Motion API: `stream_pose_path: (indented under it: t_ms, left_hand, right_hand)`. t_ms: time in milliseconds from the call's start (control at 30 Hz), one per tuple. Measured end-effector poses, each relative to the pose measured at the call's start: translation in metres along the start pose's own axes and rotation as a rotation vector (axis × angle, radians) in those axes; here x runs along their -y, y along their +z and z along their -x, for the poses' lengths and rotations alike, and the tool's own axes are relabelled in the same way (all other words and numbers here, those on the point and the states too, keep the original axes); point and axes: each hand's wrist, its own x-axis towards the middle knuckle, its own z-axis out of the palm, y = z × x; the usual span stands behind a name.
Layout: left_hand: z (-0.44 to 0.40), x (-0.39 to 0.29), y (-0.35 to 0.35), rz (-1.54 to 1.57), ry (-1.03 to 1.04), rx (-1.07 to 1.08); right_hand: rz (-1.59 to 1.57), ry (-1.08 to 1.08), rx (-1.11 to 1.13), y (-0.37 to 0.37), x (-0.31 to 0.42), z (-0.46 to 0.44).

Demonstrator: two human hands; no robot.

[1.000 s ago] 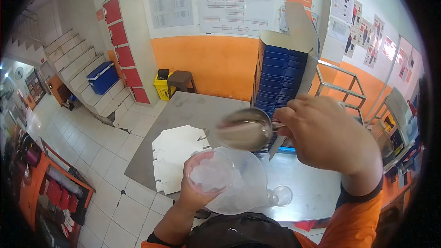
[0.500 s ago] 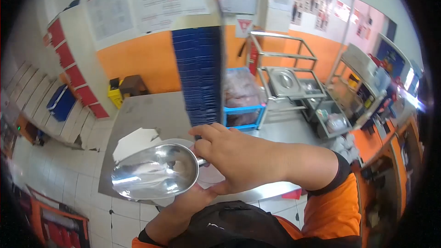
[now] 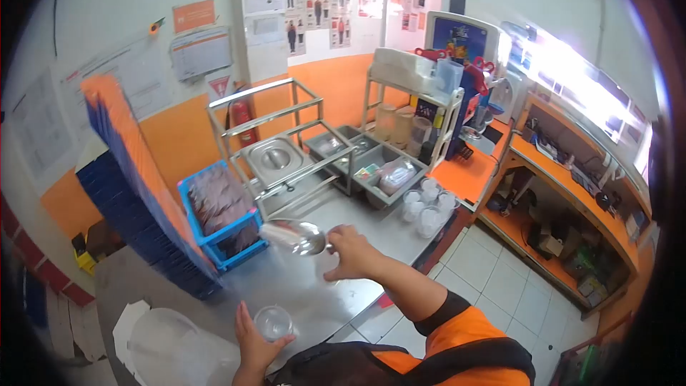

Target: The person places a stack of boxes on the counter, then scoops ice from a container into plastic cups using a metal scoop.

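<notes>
"Scoop [image 3: 294, 237] swung from above the tub [image 3: 161, 343] to beside the crate [image 3: 239, 244]. Counts?"

"Left to right: one tub, bench's [image 3: 314, 307] near-left; one crate; one cup [image 3: 274, 323] by the front edge, left hand [image 3: 257, 343] curled round, grip unclear; one scoop, handle in right hand's [image 3: 354, 251] fingers."

"Room?"

"Bare steel until clustered cups [image 3: 429, 221], right end, count unclear."

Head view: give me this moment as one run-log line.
right hand: holds metal scoop over steel table | left hand: at clear plastic cup, grip unclear | nearby: translucent tub

One head-worn view, forward and down.
</notes>
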Motion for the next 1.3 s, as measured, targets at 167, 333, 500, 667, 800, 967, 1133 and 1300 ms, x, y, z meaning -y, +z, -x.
stream_pose_path:
  t_ms: [167, 333, 500, 667, 800, 967, 1133, 1300]
  left_hand:
    - [0.002, 0.037, 0.032, -0.246, -0.074, 0.098]
    - [-0.003, 0.084, 0.069, -0.041, -0.011, -0.05]
    - [-0.01, 0.071, 0.078, 0.332, -0.074, -0.132]
    - [-0.032, -0.005, 0.046, 0.01, 0.077, -0.032]
    - [-0.038, -0.041, 0.047, -0.23, 0.196, 0.064]
    - [-0.034, -0.046, 0.043, -0.127, 0.118, 0.227]
    - [-0.025, -0.044, 0.032, -0.245, -0.016, 0.283]
    - [-0.012, -0.03, 0.028, -0.252, 0.011, 0.279]
  right_hand:
    - [0.236, 0.508, -0.213, 0.026, -0.128, -0.019]
    - [0.303, 0.744, -0.306, 0.035, -0.208, -0.027]
    - [0.258, 0.738, -0.418, 0.049, -0.245, -0.031]
    - [-0.04, 0.493, -0.172, 0.036, -0.152, -0.011]
    - [-0.778, 0.152, 0.34, 0.078, -0.064, 0.019]
    - [-0.928, 0.01, 0.62, 0.113, -0.011, 0.02]
    - [-1.133, 0.066, 0.625, 0.123, -0.007, 0.019]
    - [-1.113, 0.117, 0.802, 0.135, -0.005, 0.021]
